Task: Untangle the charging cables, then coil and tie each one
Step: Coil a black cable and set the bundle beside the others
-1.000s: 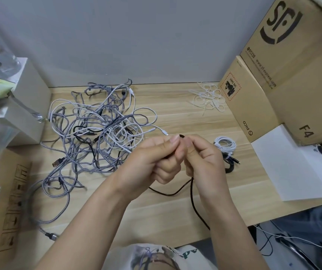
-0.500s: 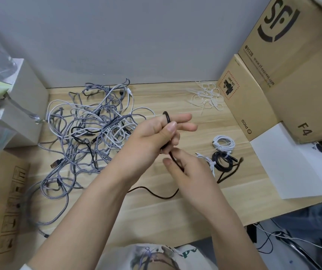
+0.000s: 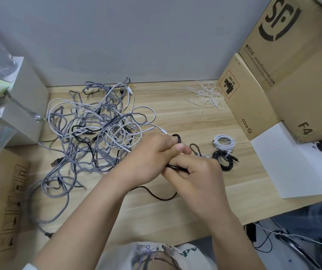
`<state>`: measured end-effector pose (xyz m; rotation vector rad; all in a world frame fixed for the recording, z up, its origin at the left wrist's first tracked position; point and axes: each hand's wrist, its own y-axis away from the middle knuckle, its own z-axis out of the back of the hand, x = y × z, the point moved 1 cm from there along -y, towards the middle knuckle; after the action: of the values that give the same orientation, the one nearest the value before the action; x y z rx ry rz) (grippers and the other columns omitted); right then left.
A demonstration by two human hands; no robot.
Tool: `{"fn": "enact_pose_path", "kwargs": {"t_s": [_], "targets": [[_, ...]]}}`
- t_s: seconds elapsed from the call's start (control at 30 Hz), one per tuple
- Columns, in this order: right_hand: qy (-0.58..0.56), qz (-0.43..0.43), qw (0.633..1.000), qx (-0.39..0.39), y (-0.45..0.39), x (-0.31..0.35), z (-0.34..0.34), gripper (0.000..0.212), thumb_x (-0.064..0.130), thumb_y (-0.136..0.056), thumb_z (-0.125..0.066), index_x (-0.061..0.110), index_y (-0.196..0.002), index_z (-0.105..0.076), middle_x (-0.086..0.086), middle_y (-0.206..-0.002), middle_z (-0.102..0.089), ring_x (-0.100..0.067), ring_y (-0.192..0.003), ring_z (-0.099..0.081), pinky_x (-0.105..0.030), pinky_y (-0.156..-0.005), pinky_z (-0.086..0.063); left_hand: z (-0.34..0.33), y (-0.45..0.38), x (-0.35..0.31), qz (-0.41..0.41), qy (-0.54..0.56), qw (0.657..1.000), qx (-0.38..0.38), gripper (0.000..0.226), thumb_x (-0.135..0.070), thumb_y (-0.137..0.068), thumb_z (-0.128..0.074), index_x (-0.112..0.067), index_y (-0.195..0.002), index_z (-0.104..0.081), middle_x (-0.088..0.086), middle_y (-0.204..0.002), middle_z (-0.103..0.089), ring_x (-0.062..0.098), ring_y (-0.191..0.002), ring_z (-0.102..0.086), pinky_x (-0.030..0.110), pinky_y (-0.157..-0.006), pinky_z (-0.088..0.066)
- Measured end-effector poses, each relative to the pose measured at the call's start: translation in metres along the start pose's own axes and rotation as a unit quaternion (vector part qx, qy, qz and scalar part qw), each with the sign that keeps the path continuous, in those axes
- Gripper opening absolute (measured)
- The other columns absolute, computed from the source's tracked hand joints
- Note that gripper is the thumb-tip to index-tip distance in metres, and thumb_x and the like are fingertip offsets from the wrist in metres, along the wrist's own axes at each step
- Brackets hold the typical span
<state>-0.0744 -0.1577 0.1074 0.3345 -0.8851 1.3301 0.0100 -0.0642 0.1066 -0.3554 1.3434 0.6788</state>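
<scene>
While both hands meet above the middle of the desk [image 3: 175, 106], they hold 1 thin black cable [image 3: 157, 195]. The left hand [image 3: 148, 158] has its fingers curled, and a small loop of the cable stands up over its fingertips. The right hand [image 3: 197, 176] closes its fingers around the same cable just below, touching the left hand. From the hands the black cable hangs down and lies in a curve on the desk near the front edge. To the left, a big tangle of cables [image 3: 93, 137] covers the desk: grey braided, white and a few black ones, all crossed over each other. To the right of the hands lie 2 finished coils, a white coil [image 3: 224, 143] and a black coil [image 3: 224, 161] just beside it. Loose white ties [image 3: 207, 95] lie near the cardboard boxes [image 3: 292, 75].
</scene>
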Motion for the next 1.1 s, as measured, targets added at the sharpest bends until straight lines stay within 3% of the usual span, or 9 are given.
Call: {"fn": "enact_pose_path", "kwargs": {"t_s": [0.1, 0.17, 0.27, 0.37, 0.5, 0.63, 0.87, 1.0, 1.1], "targets": [[-0.039, -0.003, 0.997, -0.062, 0.000, 0.001, 0.002, 0.011, 0.028, -0.064, -0.066, 0.019, -0.058, -0.065, 0.008, -0.054, -0.056, -0.004, -0.051, -0.048, -0.026, -0.049, -0.040, 0.001, 0.004, -0.003, 0.014, 0.049, 0.999, -0.001, 0.045, -0.022, -0.097, -0.050, -0.019, -0.053, -0.062, 0.003, -0.050, -0.056, 0.009, -0.046, -0.048, 0.018, -0.048, -0.037], [-0.061, -0.006, 0.994, -0.085, -0.002, -0.001, 0.007, 0.010, 0.023, -0.059, -0.076, 0.019, -0.059, -0.068, 0.013, -0.051, -0.052, -0.005, -0.052, -0.048, -0.023, -0.051, -0.040, 0.002, 0.005, -0.002, 0.033, 0.074, 0.997, 0.011, 0.044, -0.033, -0.095, -0.053, -0.016, -0.056, -0.065, 0.011, -0.048, -0.057, 0.013, -0.041, -0.048, 0.019, -0.043, -0.037], [-0.117, 0.001, 0.987, -0.113, -0.005, -0.002, 0.014, 0.015, 0.022, -0.060, -0.082, 0.024, -0.068, -0.070, 0.009, -0.054, -0.050, -0.004, -0.052, -0.046, -0.011, -0.055, -0.035, 0.004, 0.008, -0.004, 0.026, 0.106, 0.994, 0.030, 0.047, -0.041, -0.092, -0.050, -0.023, -0.051, -0.063, -0.002, -0.038, -0.043, 0.007, -0.036, -0.033, 0.016, -0.039, -0.028], [-0.160, 0.003, 0.978, -0.135, -0.007, -0.005, 0.019, 0.015, 0.020, -0.065, -0.081, 0.027, -0.074, -0.072, 0.010, -0.058, -0.051, -0.002, -0.054, -0.046, -0.008, -0.058, -0.034, 0.006, 0.011, -0.008, -0.002, 0.165, 0.984, 0.067, 0.048, -0.037, -0.092, -0.037, -0.024, -0.056, -0.065, -0.007, -0.042, -0.025, 0.007, -0.042, -0.018, 0.017, -0.043, -0.017], [-0.189, 0.002, 0.969, -0.159, -0.008, -0.005, 0.020, 0.013, 0.026, -0.076, -0.070, 0.027, -0.090, -0.070, 0.012, -0.070, -0.058, -0.001, -0.060, -0.051, -0.010, -0.061, -0.036, 0.008, 0.018, -0.004, 0.009, 0.230, 0.968, 0.099, 0.044, -0.043, -0.092, -0.039, -0.023, -0.060, -0.060, -0.009, -0.046, -0.022, 0.009, -0.045, -0.015, 0.017, -0.043, -0.015], [-0.200, -0.023, 0.972, -0.123, -0.009, -0.005, 0.015, 0.017, 0.031, -0.089, -0.055, 0.034, -0.088, -0.072, 0.019, -0.076, -0.063, 0.002, -0.067, -0.055, -0.009, -0.064, -0.036, 0.008, 0.025, -0.005, -0.039, 0.356, 0.923, 0.142, 0.030, -0.050, -0.085, -0.056, -0.028, -0.065, -0.055, -0.016, -0.047, -0.029, 0.004, -0.044, -0.018, 0.016, -0.042, -0.015], [-0.230, -0.086, 0.969, -0.005, -0.006, -0.004, -0.011, 0.029, 0.024, -0.094, -0.039, 0.035, -0.112, -0.060, 0.014, -0.061, -0.050, -0.002, -0.056, -0.042, -0.022, -0.055, -0.037, 0.007, 0.019, -0.013, -0.067, 0.509, 0.847, 0.139, 0.028, -0.038, -0.092, -0.048, -0.023, -0.070, -0.055, -0.011, -0.051, -0.025, 0.004, -0.041, -0.024, 0.014, -0.042, -0.028], [-0.189, -0.109, 0.972, 0.084, -0.006, -0.006, -0.014, 0.033, 0.020, -0.090, -0.039, 0.045, -0.100, -0.058, 0.003, -0.068, -0.059, -0.023, -0.067, -0.055, -0.044, -0.069, -0.053, -0.003, 0.017, -0.014, -0.077, 0.550, 0.830, 0.047, 0.025, -0.023, -0.090, -0.041, -0.011, -0.085, -0.062, -0.009, -0.050, -0.038, 0.004, -0.042, -0.038, 0.016, -0.044, -0.038], [-0.092, -0.123, 0.978, 0.143, -0.002, -0.004, -0.017, 0.024, 0.032, -0.084, -0.038, 0.051, -0.072, -0.047, 0.011, -0.055, -0.048, -0.015, -0.059, -0.043, -0.043, -0.063, -0.045, -0.006, 0.012, -0.012, -0.089, 0.528, 0.845, -0.011, 0.032, -0.019, -0.091, -0.037, -0.004, -0.113, -0.054, -0.008, -0.052, -0.039, 0.004, -0.044, -0.038, 0.015, -0.049, -0.039]]}}
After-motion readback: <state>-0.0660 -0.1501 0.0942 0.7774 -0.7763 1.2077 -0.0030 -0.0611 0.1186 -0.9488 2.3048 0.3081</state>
